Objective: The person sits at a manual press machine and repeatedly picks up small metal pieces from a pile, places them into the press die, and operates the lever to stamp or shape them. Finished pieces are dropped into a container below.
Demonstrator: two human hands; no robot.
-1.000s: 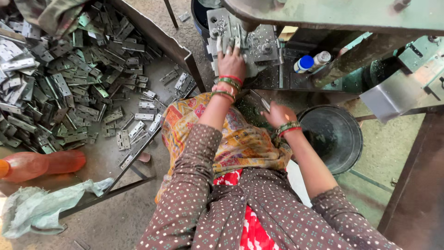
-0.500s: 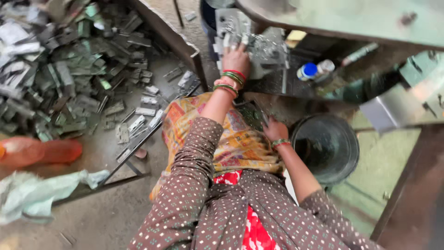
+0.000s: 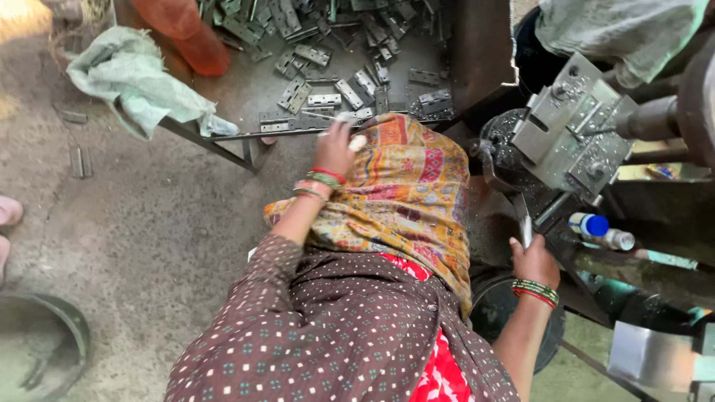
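Note:
My left hand reaches out to the near edge of a flat metal tray, where its curled fingers rest among loose grey metal hinges. What they grip I cannot make out; a pale tip shows by the fingers. My right hand is shut on a thin strip-like metal piece, held upright just below the grey die block of a press machine. A yellow-orange patterned cloth covers my lap between the two arms.
A black bucket stands under my right wrist. A blue-capped bottle lies beside the machine. On the tray's left lie a pale green rag and an orange bottle. A dark pan sits bottom left, someone's foot at the left edge.
My left hand has left the press die and swung over to the hinge tray. My right hand has risen from the bucket toward the machine with a metal piece. The view has turned left.

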